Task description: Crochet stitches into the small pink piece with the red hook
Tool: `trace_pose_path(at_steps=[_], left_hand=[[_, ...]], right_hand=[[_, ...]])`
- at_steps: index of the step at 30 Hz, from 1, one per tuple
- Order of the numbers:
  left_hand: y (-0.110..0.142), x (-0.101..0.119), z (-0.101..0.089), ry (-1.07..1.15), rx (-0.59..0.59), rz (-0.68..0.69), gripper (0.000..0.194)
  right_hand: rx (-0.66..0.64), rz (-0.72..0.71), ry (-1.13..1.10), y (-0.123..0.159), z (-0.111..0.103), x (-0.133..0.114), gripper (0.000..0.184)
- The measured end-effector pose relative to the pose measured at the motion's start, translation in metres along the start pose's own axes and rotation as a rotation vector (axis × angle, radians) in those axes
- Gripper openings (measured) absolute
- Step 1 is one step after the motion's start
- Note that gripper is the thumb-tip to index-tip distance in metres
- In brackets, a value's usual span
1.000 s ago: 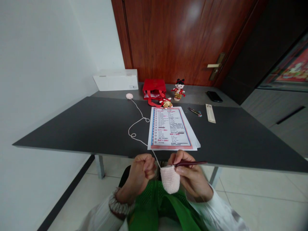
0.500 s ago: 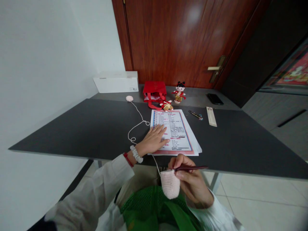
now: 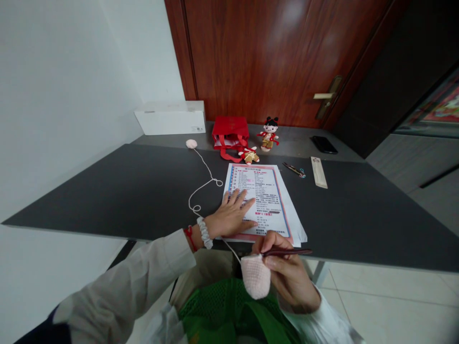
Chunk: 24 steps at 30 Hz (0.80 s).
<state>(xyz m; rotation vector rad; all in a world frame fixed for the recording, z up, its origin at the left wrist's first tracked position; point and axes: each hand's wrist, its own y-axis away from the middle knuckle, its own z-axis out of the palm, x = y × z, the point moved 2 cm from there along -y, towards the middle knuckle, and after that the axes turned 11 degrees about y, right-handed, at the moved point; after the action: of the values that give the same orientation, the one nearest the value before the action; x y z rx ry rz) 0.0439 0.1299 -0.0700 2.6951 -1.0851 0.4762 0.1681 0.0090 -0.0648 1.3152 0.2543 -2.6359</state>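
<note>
My left hand lies flat with fingers spread on the printed sheets, near their lower left part. In my right hand, thumb and fingers pinch a dark red crochet hook together with the upper rim of a pale pink crocheted cup shape. This piece hangs in front of the table edge, above my lap. A strand of yarn runs from it under my left wrist and on, in loops, to a small pink yarn ball at the back left.
Behind the sheets are a red bag, a small doll body and a standing crocheted doll. Rightward lie thread snips, a pale narrow packet and a black phone. A white box stands against the wall.
The sheets have slid a little toward the table's front edge, with my left hand still flat on them. My right hand keeps its hold on the hook and piece. The view has shifted slightly.
</note>
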Motion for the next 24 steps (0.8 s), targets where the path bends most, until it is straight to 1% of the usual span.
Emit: trace_pose_path(at_steps=[4,7,11,17,20,21,24], left_hand=[[-0.002,0.005,-0.001,-0.079,0.129,0.042,0.065],[-0.005,0.008,-0.002,-0.109,0.179,0.054,0.056],[-0.006,0.007,0.002,-0.116,0.189,0.064,0.055],[-0.005,0.001,0.009,-0.095,0.158,0.064,0.058],[-0.005,0.002,0.008,-0.046,0.161,0.06,0.057],[-0.005,0.003,0.006,0.002,0.172,0.066,0.055],[-0.004,0.01,-0.002,0.234,0.196,0.127,0.039]], right_hand=[[-0.009,0.004,0.0,-0.002,0.0,0.0,0.016],[0.0,0.002,0.005,-0.002,-0.001,0.0,0.015],[0.003,0.001,-0.003,-0.003,-0.002,0.001,0.016],[0.019,-0.003,0.011,-0.002,-0.002,0.0,0.016],[0.025,0.007,0.015,-0.001,-0.001,0.0,0.017],[0.025,0.008,0.014,-0.001,0.0,-0.001,0.017],[0.031,0.01,0.013,0.0,0.002,-0.002,0.017]])
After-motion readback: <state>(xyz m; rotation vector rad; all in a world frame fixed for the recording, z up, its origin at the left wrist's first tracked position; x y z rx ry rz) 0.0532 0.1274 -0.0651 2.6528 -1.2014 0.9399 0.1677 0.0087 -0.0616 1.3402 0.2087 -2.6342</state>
